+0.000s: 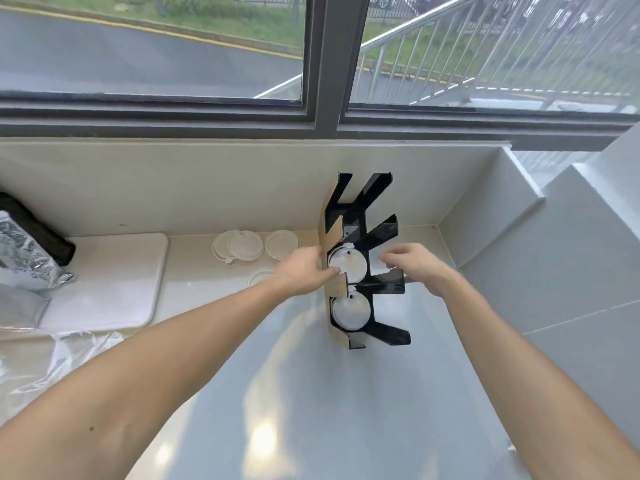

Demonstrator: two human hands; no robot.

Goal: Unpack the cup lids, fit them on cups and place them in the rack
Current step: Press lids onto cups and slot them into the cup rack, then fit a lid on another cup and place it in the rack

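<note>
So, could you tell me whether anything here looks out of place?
Mostly tidy. Loose lids lie scattered by the wall, two overlapping, and crumpled wrap sprawls at the counter's left edge. The rack stands upright.

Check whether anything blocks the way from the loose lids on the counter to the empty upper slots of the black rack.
Nothing visible does. The loose lids lie on the counter left of the rack, whose two upper slots look empty. Only the left hand lies between, its fingers on the lidded cup in a lower slot. The right hand is at the rack's right side.
</note>
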